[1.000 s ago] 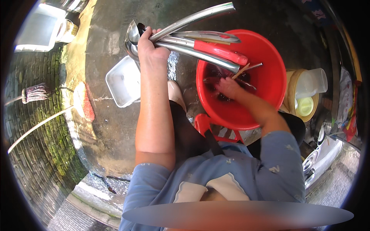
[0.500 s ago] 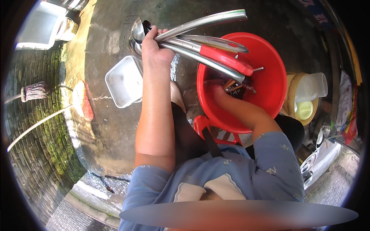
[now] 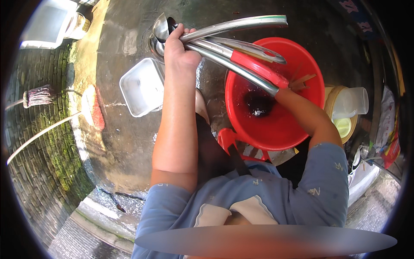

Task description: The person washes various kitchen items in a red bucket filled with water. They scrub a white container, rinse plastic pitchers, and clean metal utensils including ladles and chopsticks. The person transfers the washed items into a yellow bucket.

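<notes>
Since half a second ago, the right hand (image 3: 282, 91) has slid toward the far right of the red basin (image 3: 276, 129), now mostly hidden behind the ladles' handles; whether it grips the wooden chopsticks (image 3: 302, 80) beside it cannot be told. Left hand (image 3: 180, 51) stays clenched around the bundle of steel ladles (image 3: 224, 41), held above the basin's far rim. Left of it sits a white tray (image 3: 140, 88).
</notes>
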A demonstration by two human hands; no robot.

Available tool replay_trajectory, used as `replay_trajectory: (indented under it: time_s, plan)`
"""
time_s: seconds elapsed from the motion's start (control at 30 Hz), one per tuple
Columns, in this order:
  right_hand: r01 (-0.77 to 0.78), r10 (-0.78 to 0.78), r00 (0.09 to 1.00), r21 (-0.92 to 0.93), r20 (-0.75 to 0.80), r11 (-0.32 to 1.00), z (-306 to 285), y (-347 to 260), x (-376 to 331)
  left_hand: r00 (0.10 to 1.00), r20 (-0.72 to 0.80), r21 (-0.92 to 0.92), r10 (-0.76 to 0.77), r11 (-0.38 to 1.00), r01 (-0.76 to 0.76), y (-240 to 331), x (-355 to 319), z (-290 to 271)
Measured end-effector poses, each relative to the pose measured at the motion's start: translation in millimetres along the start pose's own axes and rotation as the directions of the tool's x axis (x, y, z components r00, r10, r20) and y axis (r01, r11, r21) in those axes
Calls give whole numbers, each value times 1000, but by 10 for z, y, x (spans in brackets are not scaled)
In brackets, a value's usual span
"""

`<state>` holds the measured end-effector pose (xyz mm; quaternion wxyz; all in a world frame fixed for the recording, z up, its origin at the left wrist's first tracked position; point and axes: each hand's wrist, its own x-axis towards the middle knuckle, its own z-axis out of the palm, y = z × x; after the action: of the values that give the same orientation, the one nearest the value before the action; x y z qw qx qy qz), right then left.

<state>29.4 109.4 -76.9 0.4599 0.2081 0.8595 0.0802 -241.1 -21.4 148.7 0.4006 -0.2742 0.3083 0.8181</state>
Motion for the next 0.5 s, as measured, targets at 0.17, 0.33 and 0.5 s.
replay_trajectory:
  time_s: [0.17, 0.33, 0.5]
  plan:
    - [-37, 35, 986, 10, 161, 999, 303, 456, -626, 999, 17, -32, -35, 999, 35, -5, 28, -32]
    - [-50, 29, 982, 109, 187, 993, -97, 724, -1235, 999, 19, -24, -34, 999, 34, -18, -40, -11]
    - [-104, -17, 877, 225, 481, 969, -74, 931, -1122, 999, 23, -19, -25, 999, 26, -18, -25, 6]
